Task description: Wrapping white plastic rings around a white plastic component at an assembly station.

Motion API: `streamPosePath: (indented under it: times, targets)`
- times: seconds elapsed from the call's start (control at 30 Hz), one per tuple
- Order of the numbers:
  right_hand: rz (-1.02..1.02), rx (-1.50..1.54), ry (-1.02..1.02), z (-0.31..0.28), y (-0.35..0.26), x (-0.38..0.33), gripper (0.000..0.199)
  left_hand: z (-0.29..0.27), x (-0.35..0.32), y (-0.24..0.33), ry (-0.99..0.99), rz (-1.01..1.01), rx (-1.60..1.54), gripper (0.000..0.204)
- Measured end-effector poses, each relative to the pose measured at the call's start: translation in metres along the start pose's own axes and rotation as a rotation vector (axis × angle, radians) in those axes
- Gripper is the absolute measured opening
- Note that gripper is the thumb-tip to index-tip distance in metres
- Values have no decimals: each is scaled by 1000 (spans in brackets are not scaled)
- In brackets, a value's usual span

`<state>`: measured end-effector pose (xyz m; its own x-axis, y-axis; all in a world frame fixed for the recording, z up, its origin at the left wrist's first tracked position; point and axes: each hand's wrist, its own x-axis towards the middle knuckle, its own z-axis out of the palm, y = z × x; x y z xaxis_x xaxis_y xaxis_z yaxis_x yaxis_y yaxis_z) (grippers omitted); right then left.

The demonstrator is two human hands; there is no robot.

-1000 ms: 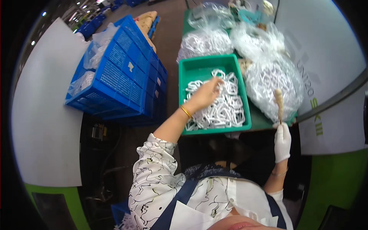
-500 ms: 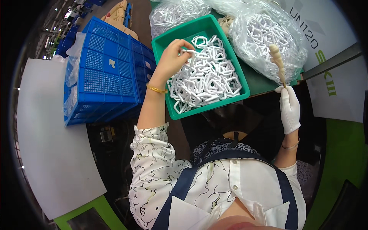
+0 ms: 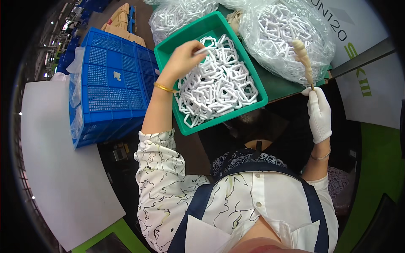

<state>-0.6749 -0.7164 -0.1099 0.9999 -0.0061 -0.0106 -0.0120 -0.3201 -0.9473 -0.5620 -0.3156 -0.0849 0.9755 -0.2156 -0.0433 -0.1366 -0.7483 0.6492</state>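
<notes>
White plastic rings (image 3: 219, 86) fill green tray (image 3: 257, 90) on table. Left hand (image 3: 183, 59), bare, pinches one ring at tray's far corner. Right hand (image 3: 319, 114), gloved, closed around thin stick (image 3: 304, 59), held upright beside bagged rings (image 3: 287, 33).

Place: factory assembly bench.
Evidence: green tray (image 3: 168, 49) of white plastic clips (image 3: 219, 84), bagged stock (image 3: 287, 38) far right, blue crates (image 3: 109, 84) left.

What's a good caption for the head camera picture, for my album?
Bare left hand picks a white plastic ring from the green tray; gloved right hand holds a beige stick.
</notes>
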Motion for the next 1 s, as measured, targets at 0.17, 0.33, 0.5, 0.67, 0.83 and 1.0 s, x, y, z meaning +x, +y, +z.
streamPosePath:
  times: [0.17,0.33,0.5,0.67,0.83,1.0]
  targets:
    - [38,1,-4,-2,2,1,23,-24,-24,14,120,-23,-62,28]
    - [-28,18,-17,6,3,3,27,-27,-50,10,-123,-188,-39,29]
    - [-66,-7,-32,9,1,1,27,-11,-57,-10,-171,-86,164,29]
    - [1,-11,-30,4,-7,0,24,-26,-55,-12,-174,-150,21,25]
    - [-62,-10,-32,11,-3,3,27,-33,-15,6,-71,53,6,20]
    - [-59,24,-15,9,-7,-3,26,3,17,-27,-312,77,195,38]
